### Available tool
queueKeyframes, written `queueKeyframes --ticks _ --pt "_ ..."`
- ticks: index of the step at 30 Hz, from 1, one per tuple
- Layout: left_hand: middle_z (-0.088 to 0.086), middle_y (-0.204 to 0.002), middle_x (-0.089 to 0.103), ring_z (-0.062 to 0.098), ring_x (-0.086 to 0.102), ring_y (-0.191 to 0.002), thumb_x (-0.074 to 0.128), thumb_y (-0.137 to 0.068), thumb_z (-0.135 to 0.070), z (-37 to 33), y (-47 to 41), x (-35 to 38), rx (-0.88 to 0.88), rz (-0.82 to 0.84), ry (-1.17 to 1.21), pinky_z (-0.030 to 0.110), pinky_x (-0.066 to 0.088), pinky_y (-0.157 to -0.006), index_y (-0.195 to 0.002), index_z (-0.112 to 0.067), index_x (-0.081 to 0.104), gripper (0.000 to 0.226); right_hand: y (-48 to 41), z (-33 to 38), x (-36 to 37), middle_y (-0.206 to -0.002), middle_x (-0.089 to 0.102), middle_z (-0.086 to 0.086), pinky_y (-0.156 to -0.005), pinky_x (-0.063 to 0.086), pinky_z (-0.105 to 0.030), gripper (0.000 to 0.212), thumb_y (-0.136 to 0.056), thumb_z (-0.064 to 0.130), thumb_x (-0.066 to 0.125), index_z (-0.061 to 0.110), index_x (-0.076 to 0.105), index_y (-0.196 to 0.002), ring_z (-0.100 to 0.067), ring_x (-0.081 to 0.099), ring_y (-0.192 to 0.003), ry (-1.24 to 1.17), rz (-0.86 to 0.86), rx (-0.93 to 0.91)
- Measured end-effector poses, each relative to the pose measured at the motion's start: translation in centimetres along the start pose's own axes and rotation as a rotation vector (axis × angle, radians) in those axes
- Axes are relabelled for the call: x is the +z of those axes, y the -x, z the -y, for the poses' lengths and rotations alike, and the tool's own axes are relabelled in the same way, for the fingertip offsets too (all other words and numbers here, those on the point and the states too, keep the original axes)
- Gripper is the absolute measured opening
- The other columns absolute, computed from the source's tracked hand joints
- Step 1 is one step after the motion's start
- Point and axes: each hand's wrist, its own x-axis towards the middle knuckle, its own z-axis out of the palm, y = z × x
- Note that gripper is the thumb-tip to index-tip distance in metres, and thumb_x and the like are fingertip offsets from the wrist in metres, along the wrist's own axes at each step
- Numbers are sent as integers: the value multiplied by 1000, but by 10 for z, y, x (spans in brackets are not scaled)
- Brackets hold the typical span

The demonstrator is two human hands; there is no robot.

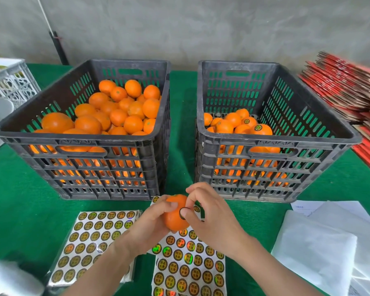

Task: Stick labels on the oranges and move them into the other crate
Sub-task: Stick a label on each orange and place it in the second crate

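My left hand (150, 223) grips an orange (175, 218) in front of the two black crates. With its thumb, my right hand (209, 218) presses a round label (183, 211) onto that orange. The left crate (90, 144) is piled high with unlabelled oranges (120, 110). The right crate (271, 146) holds a lower layer of oranges (239, 124), some showing round labels. Two sheets of gold round labels lie on the green table: one sheet (92, 238) to the left, another sheet (190, 268) under my hands.
White paper sheets (320, 248) lie at the right front. A stack of red flat cartons (350, 90) sits at the far right. A white lattice crate (6, 86) stands at the far left. A grey wall closes the back.
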Motion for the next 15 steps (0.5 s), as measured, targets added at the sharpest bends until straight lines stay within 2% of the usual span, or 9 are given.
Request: queueKeyframes --ticks 3,5,7,9,11,13,15 --pt "7 -87 69 16 66 -74 71 -53 -32 -10 1 6 24 60 8 26 52 -60 -103 -6 47 62 2 7 -8 -114 41 23 -88 47 -34 17 -87 38 55 41 39 -90 -1 46 -104 -38 -33 15" --pt "14 -94 68 22 67 -81 72 -51 -30 -20 3 12 41 93 -10 30 54 -65 -104 -5 47 64 3 11 -18 -115 40 32 -87 49 -33 44 -78 48 55 56 28 -113 2 48 -103 -102 -58 44" --pt "21 -105 65 31 66 -91 78 -48 -31 -36 4 22 78 124 -57 35 55 -73 -110 -2 49 75 5 16 -32 -123 36 38 -87 48 -23 65 -73 60 53 67 12 -123 11 43 -110 -157 -66 0" --pt "21 -106 65 33 66 -95 80 -51 -35 -58 1 35 160 168 -134 35 55 -75 -117 -2 50 80 1 23 -49 -129 34 35 -90 43 -17 67 -75 60 57 59 18 -131 10 36 -121 -144 -64 -129" --pt "18 -108 63 29 66 -97 74 -59 -37 -83 -11 55 270 163 -211 33 54 -76 -119 -4 53 71 -11 26 -70 -130 37 24 -93 38 -14 65 -76 42 67 43 32 -130 0 38 -123 -88 -129 -240" --pt "17 -114 62 25 64 -102 69 -69 -48 -110 -32 76 383 123 -287 35 54 -82 -116 -10 56 62 -35 22 -96 -121 45 12 -88 38 -9 62 -71 22 74 29 43 -124 1 44 -111 -50 -273 -276" --pt "16 -115 61 19 64 -99 53 -87 -55 -132 -63 98 537 36 -418 34 55 -84 -111 -19 58 43 -67 11 -126 -116 46 1 -84 35 -6 62 -65 12 78 20 49 -119 1 42 -100 20 -402 -250"
